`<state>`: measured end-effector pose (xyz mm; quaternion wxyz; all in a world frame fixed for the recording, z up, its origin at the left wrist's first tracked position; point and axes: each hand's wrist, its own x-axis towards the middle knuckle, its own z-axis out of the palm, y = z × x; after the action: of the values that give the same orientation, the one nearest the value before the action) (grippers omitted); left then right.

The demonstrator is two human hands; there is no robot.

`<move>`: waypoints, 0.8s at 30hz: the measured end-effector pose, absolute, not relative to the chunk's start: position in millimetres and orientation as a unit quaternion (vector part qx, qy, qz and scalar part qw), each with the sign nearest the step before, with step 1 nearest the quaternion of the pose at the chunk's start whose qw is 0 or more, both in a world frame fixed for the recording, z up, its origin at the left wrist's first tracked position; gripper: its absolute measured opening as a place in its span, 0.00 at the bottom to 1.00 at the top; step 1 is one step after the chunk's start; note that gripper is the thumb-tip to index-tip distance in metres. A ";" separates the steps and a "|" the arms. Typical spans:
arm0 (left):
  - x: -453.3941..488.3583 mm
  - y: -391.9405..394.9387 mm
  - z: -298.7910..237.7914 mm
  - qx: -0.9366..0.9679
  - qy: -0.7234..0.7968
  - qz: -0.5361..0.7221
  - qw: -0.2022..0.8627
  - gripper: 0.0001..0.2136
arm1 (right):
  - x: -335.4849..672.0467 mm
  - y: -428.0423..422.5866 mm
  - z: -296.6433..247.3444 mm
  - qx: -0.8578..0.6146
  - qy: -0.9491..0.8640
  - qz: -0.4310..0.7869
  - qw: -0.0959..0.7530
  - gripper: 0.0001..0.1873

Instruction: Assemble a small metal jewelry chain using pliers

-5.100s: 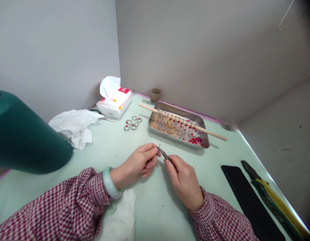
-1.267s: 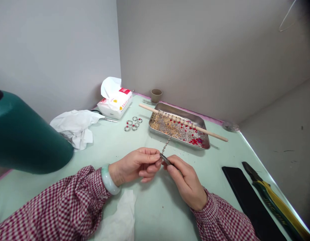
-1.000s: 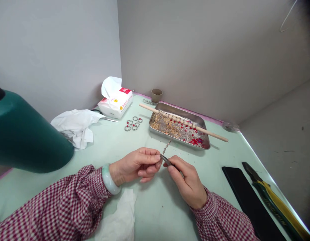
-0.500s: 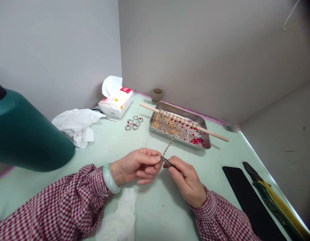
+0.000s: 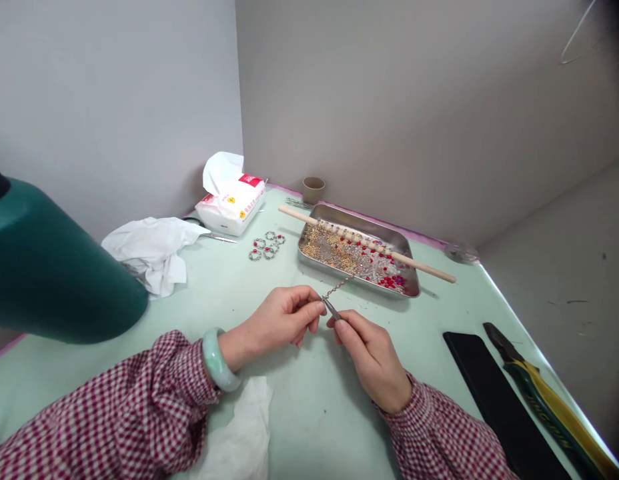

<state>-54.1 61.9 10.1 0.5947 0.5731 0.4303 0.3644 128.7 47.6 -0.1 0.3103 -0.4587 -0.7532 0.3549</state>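
Observation:
My left hand [image 5: 279,319] pinches the near end of a thin silver chain [image 5: 338,287] between thumb and forefinger. My right hand [image 5: 370,357] grips small metal pliers [image 5: 331,308] whose tips meet the chain right at my left fingertips. The chain runs up and right from the pinch toward the steel tray [image 5: 408,257], which holds gold, red and clear beads. A wooden dowel [image 5: 429,269] strung with beads lies across the tray. Both sleeves are red-and-white check, and a pale green bangle [image 5: 214,360] sits on my left wrist.
Several beaded rings [image 5: 267,245] lie left of the tray. Behind them are a tissue pack [image 5: 232,200], a crumpled white cloth [image 5: 149,250] and a small cup [image 5: 313,189]. A dark green object [image 5: 49,267] fills the left. A black slab [image 5: 494,393] and yellow-handled pliers [image 5: 539,393] lie right.
Five seconds ago the pliers held only a small ring or hook; now a chain hangs from the pinch. In the last half second the hands rose slightly and the chain tilted lower toward the tray.

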 end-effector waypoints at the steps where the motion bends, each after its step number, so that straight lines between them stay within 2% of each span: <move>1: -54.1 61.6 9.2 0.584 0.436 0.364 0.580 0.10 | 128.4 47.5 1.1 -0.461 -0.752 0.358 0.307 0.12; 10: -53.5 59.8 9.3 0.603 0.445 0.379 0.543 0.09 | 130.4 49.1 0.9 -0.472 -0.708 0.441 0.284 0.15; 18: -52.2 64.2 3.4 0.526 0.362 0.364 0.678 0.13 | 126.1 47.5 -0.8 -0.475 -0.710 0.408 0.322 0.13; 24: -55.2 64.7 0.9 0.397 0.262 0.361 0.802 0.12 | 127.9 48.5 -1.4 -0.461 -0.690 0.460 0.317 0.14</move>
<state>-55.2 64.7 0.9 0.8023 0.3965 0.2621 0.3610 127.9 48.5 -1.4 0.3167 -0.4608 -0.6896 0.4603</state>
